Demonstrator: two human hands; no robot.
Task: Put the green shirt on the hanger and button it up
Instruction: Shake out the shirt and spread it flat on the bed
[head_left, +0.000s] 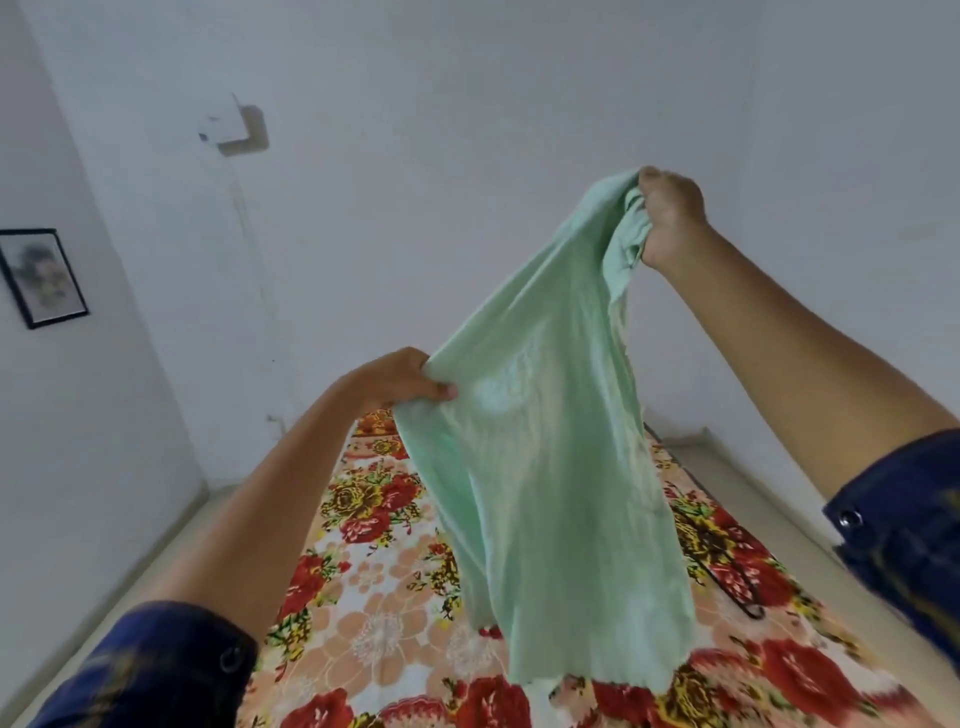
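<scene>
The pale green shirt (550, 467) hangs in the air above the bed, held up by both hands. My right hand (670, 218) grips a bunched part of it high up at the centre right. Lower and to the left, my left hand (395, 382) pinches another edge, thumb on the cloth. The fabric drapes down between them to near the bed's front. A dark hanger (727, 577) lies on the bed to the right, partly hidden behind the shirt. Buttons are not visible.
The bed carries a floral sheet (363, 597) in red, orange and white. White walls surround it, with a framed picture (44, 278) on the left wall and a switch box (241, 127) higher up. Pale floor runs along both sides of the bed.
</scene>
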